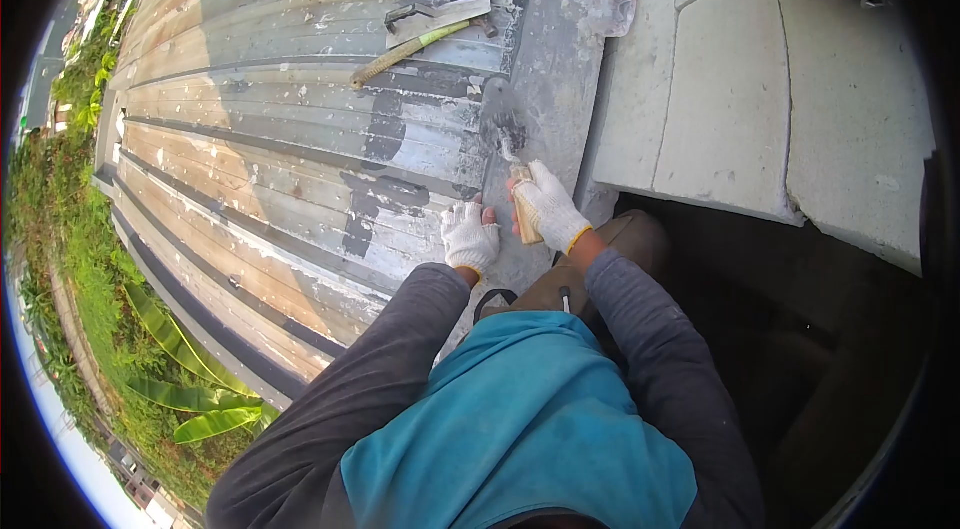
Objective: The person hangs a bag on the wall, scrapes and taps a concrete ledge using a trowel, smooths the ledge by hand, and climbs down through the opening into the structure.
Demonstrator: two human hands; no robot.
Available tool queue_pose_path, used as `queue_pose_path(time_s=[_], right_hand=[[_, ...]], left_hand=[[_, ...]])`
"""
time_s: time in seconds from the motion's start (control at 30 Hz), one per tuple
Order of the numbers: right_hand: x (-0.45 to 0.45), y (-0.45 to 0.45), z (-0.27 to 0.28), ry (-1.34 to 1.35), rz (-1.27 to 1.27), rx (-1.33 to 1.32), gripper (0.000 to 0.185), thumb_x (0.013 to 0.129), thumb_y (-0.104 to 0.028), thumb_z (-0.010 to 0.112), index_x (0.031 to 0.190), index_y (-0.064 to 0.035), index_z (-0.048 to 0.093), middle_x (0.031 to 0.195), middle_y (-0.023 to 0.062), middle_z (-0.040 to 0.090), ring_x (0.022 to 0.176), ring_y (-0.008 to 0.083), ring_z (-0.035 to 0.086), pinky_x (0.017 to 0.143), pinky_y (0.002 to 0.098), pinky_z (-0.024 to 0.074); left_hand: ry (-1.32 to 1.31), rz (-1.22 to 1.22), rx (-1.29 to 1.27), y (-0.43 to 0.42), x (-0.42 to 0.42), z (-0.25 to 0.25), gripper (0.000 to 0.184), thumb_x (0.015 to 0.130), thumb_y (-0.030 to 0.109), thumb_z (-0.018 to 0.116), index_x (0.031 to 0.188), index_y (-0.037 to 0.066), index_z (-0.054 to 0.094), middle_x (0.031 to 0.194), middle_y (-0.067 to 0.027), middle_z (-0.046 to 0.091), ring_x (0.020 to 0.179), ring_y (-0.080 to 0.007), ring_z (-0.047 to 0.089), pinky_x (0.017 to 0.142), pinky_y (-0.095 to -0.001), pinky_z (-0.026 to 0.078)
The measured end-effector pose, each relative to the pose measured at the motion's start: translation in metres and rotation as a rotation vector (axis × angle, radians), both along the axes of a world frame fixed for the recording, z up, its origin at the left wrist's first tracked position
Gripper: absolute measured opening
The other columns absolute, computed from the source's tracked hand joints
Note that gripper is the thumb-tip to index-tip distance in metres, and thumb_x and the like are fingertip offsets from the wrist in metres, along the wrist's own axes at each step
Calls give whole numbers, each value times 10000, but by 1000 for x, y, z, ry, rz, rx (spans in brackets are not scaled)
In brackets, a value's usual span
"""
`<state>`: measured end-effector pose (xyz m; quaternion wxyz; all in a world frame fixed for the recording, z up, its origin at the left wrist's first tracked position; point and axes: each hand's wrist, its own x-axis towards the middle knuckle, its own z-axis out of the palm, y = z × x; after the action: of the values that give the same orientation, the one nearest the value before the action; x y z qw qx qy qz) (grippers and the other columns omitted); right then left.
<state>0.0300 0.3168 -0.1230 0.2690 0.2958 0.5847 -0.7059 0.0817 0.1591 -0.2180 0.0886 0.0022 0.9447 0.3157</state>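
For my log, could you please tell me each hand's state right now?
White-gloved left hand: no tool visible; open or closed unclear.
White-gloved right hand: closed on a wooden-handled grey metal trowel.

the right hand (549,207) holds a trowel (503,117) while the left hand (470,236) rests on the ribbed roof (290,144).

Around you, sunlight and shade divide a ribbed metal roof (170,144). To your right, pale concrete slabs (725,114) border a dark opening (790,349); past the roof's left edge, you see greenery (105,274).
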Motion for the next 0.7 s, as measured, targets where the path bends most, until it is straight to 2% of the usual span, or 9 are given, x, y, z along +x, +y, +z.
queue_pose_path(time_s=[0.1,0.17,0.3,0.37,0.4,0.47,0.5,0.57,0.7], right_hand=[[6,-8,1,4,240,-44,197,985,-173,523,1140,-82,444,1025,94,614,605,160,574,483,337,529],[8,-15,-8,-16,-21,47,180,972,-204,547,1100,-93,486,883,59,574,575,167,580,463,340,520],[0,-14,-10,-18,-252,22,180,985,-179,525,1112,-77,449,992,99,599,588,164,572,468,334,524],[4,-12,2,38,-18,-8,179,982,-199,545,1084,-86,451,938,86,576,586,170,576,459,337,521],[6,-12,6,41,-18,-5,179,982,-199,545,1084,-86,451,938,86,576,586,170,576,459,337,521],[11,-16,9,70,288,36,201,976,-227,574,1059,-94,448,883,77,552,593,174,583,447,345,514],[10,-19,2,67,288,35,201,976,-227,574,1059,-94,448,883,77,552,593,174,583,447,345,514],[7,-25,-20,24,-150,160,243,970,-244,598,1089,-84,458,880,86,562,590,168,584,449,345,518],[3,-22,2,20,-26,71,261,965,-235,609,1095,-67,458,882,98,567,595,164,584,448,347,516]], left_hand=[[-44,13,31,1,0,0,460,959,325,511,1308,31,575,1141,-237,625,1118,-421,537,983,-537,384],[-24,12,27,2,1,-2,436,971,309,485,1299,40,581,1145,-227,635,1096,-434,543,965,-528,402],[-4,14,-27,1,3,-3,442,965,312,495,1310,47,574,1150,-216,636,1106,-424,541,971,-522,397],[-10,-1,-32,1,3,-6,442,960,309,507,1311,48,571,1152,-214,636,1113,-424,538,977,-521,393],[-8,0,-29,1,3,-8,442,960,309,507,1311,48,571,1152,-214,636,1113,-424,538,977,-521,393],[42,-26,19,-1,5,-14,444,944,313,528,1300,52,580,1147,-214,637,1115,-428,536,975,-521,394],[39,-26,18,0,4,-11,444,944,313,528,1300,52,580,1147,-214,637,1115,-428,536,975,-521,394],[-20,15,-4,2,1,-3,477,917,325,558,1314,62,569,1156,-201,637,1107,-416,546,966,-518,399],[33,14,-10,1,3,-9,468,896,322,575,1281,56,574,1146,-193,635,1084,-403,558,943,-515,407]])
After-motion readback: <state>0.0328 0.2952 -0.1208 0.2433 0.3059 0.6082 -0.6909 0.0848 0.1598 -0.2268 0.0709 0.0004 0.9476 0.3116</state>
